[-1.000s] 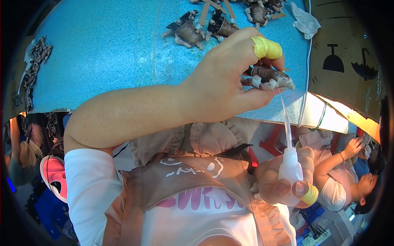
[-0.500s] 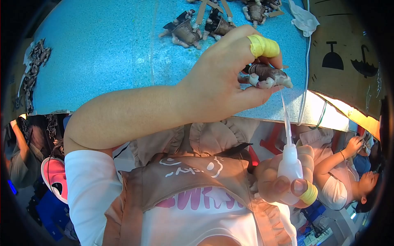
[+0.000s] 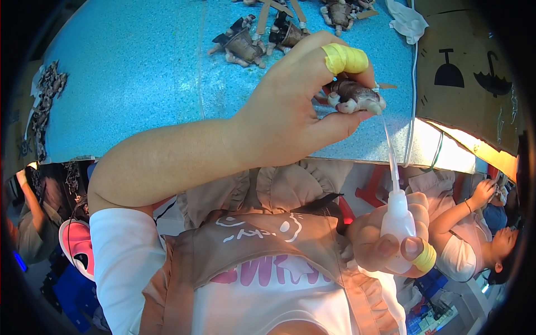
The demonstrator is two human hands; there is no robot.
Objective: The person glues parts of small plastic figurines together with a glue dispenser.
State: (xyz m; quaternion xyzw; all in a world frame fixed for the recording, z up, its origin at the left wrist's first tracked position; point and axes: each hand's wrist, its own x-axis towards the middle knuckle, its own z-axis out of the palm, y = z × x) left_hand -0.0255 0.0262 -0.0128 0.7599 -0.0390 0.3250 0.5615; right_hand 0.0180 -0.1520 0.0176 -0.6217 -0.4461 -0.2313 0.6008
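Observation:
Pinched in my left hand (image 3: 301, 95) is a small brown and pale figurine (image 3: 354, 96), with the fingers closed round it above the table. Yellow tape wraps one finger of that hand. Lower right, my right hand (image 3: 385, 240) grips a white squeeze bottle (image 3: 398, 220), a taped finger on its side. The bottle's long thin clear nozzle (image 3: 392, 156) points up, its tip close to the figurine's pale end; whether they touch I cannot tell. A thin flat brown strip (image 3: 387, 86) shows beside the figurine.
Similar figurines (image 3: 240, 43) lie on the blue table (image 3: 134, 72) at the far side, some with flat brown sticks. More small brown pieces (image 3: 47, 100) are heaped at the left edge. Crumpled white tissue (image 3: 406, 21), a white cable (image 3: 413, 100) and a cardboard box (image 3: 463, 106) are at right. A co-worker (image 3: 466, 229) sits beyond.
My left hand has shifted slightly left with the figurine, which has turned a little. The bottle in my right hand has moved only slightly.

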